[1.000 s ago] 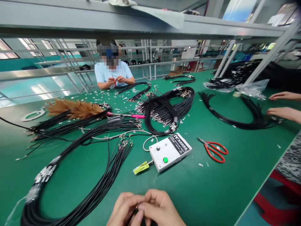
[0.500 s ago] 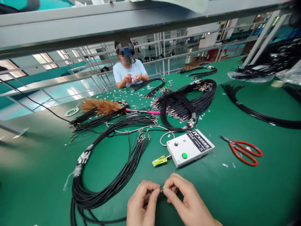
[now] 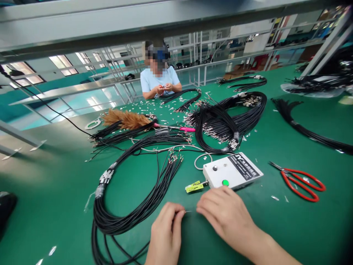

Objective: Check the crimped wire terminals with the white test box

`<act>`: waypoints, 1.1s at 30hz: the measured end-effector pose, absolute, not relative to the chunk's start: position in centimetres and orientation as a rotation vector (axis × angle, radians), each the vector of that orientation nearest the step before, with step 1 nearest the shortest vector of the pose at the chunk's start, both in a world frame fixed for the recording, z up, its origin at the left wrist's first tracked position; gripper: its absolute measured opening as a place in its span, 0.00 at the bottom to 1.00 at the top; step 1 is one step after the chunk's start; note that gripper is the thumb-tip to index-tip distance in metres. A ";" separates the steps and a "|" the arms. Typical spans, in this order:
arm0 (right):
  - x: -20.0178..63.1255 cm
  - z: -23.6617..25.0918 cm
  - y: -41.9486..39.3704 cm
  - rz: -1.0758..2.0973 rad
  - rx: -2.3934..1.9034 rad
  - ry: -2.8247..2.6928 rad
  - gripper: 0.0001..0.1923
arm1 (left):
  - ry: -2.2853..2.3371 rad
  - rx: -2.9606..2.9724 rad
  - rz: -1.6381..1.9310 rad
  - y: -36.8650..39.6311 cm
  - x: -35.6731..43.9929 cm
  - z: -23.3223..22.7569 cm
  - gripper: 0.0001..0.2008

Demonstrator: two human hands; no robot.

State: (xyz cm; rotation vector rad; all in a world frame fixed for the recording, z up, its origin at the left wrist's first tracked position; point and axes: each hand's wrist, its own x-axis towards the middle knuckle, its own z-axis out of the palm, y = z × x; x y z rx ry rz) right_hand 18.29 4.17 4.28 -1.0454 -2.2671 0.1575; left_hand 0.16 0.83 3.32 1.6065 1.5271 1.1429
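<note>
My left hand (image 3: 165, 232) pinches the end of a thin black wire, whose small metal tip (image 3: 188, 211) pokes out toward my right hand (image 3: 224, 213). The right hand's fingertips meet that tip just in front of a white tester box (image 3: 234, 173) with a green button and a yellow-green clip (image 3: 193, 186). A large loop of black wires (image 3: 132, 209) lies left of my hands, its bare ends fanned near the box.
Red scissors (image 3: 302, 180) lie right of the box. More black wire bundles (image 3: 226, 121), a brown feather duster (image 3: 125, 119) with a pink handle and scattered metal terminals cover the green table (image 3: 55, 191). A person in a light blue shirt (image 3: 158, 79) works opposite. A grey shelf rail runs overhead.
My view has swung left and down. My hands moved up the picture and apart; the right hand now lies flatter near the clip, the wire tip showing between them.
</note>
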 end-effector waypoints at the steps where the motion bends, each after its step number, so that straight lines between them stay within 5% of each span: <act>1: 18.5 4.2 4.8 0.088 -1.084 -2.277 0.09 | 1.545 1.583 1.104 1.2 -0.1 3.5 0.07; 10: 18.5 3.5 8.5 -0.218 -1.110 -2.510 0.11 | 1.443 1.088 1.124 4.6 -0.5 3.7 0.12; 33: 17.4 4.1 8.9 -0.225 -1.231 -2.534 0.08 | 1.521 1.256 1.096 6.7 0.8 1.0 0.08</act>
